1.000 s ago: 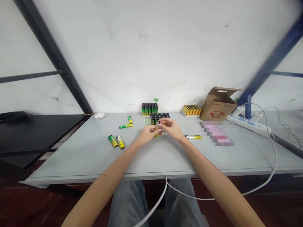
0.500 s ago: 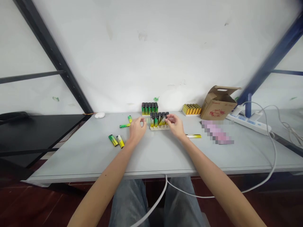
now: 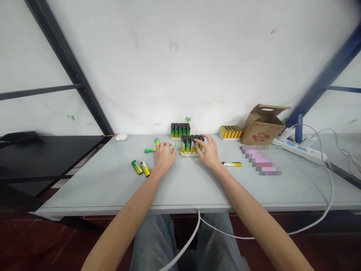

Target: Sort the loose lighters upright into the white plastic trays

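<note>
A pale tray point(image 3: 187, 154) holds several upright lighters point(image 3: 187, 145), green, yellow and silver with black tops, at the middle of the table. My right hand point(image 3: 209, 152) is at the tray's right end, thumb and index finger around a yellowish lighter point(image 3: 200, 144) standing in it. My left hand point(image 3: 165, 155) is left of the tray, palm down with its fingers apart and nothing seen in them. Close to its fingers lie a green lighter point(image 3: 149, 150) and another green lighter point(image 3: 156, 142). Nearer the front are a green-yellow lighter point(image 3: 137, 167) and a silver-yellow lighter point(image 3: 145, 169).
Behind stand a full rack of green lighters point(image 3: 180, 130) and a rack of yellow lighters point(image 3: 230, 132). One lighter point(image 3: 232, 164) lies right of my right wrist. Further right are an open cardboard box point(image 3: 261, 130), a blurred pink item point(image 3: 261, 160) and a power strip point(image 3: 300, 149) with cables.
The tilted lighter at my right fingers now stands upright in the tray. My left hand has turned palm down and its fingers have spread. The view has shifted slightly.
</note>
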{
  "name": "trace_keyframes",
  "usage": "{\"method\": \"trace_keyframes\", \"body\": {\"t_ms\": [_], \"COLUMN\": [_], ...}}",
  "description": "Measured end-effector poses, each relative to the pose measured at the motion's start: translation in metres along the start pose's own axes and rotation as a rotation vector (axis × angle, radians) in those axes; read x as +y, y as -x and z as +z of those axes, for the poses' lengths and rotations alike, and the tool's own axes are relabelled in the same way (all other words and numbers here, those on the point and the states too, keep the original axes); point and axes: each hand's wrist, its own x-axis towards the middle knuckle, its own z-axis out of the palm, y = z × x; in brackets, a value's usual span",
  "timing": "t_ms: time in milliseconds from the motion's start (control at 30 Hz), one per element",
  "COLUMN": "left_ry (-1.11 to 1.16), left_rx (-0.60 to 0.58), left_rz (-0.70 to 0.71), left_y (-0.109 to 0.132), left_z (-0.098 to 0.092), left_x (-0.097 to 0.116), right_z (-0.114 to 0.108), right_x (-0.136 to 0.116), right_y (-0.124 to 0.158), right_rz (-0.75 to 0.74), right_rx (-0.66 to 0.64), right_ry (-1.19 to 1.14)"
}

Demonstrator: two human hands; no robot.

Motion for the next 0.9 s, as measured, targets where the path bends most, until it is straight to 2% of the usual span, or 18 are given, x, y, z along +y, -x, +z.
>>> {"method": "trace_keyframes", "body": {"t_ms": [133,200,300,467,567,667,800,900], "left_ry": [-0.035,-0.042,-0.077,-0.261,-0.315,-0.309,-0.26,-0.216], "left_rx": [-0.01,-0.009,-0.004,-0.067,-0.129,-0.165,-0.145,-0.108], "left_rz": [-0.012,-0.029,-0.063,-0.117,-0.125,-0.117,-0.111,-0.092], "left_y": [0.0,0.0,0.0,0.004,0.005,0.004,0.0,-0.003], "left_z": [0.001,0.001,0.001,-0.002,-0.003,-0.004,-0.006,-0.006], "left_x": [-0.003,-0.003,-0.002,0.003,0.003,0.001,-0.001,0.0], "right_z": [-0.004,-0.01,-0.021,-0.035,-0.036,-0.029,-0.007,0.011], "right_x": [-0.002,-0.004,-0.007,-0.009,-0.006,0.006,0.026,0.034], "right_y": [0.004,0.011,0.03,0.051,0.042,0.022,-0.001,-0.011], "right_rz": [0.029,0.113,0.284,0.526,0.559,0.545,0.523,0.477], "right_rx": [-0.074,-0.044,-0.014,-0.345,-0.429,-0.371,-0.141,-0.057], "right_ry": [-0.005,0.033,0.216,0.454,0.432,0.282,0.039,-0.089]}}
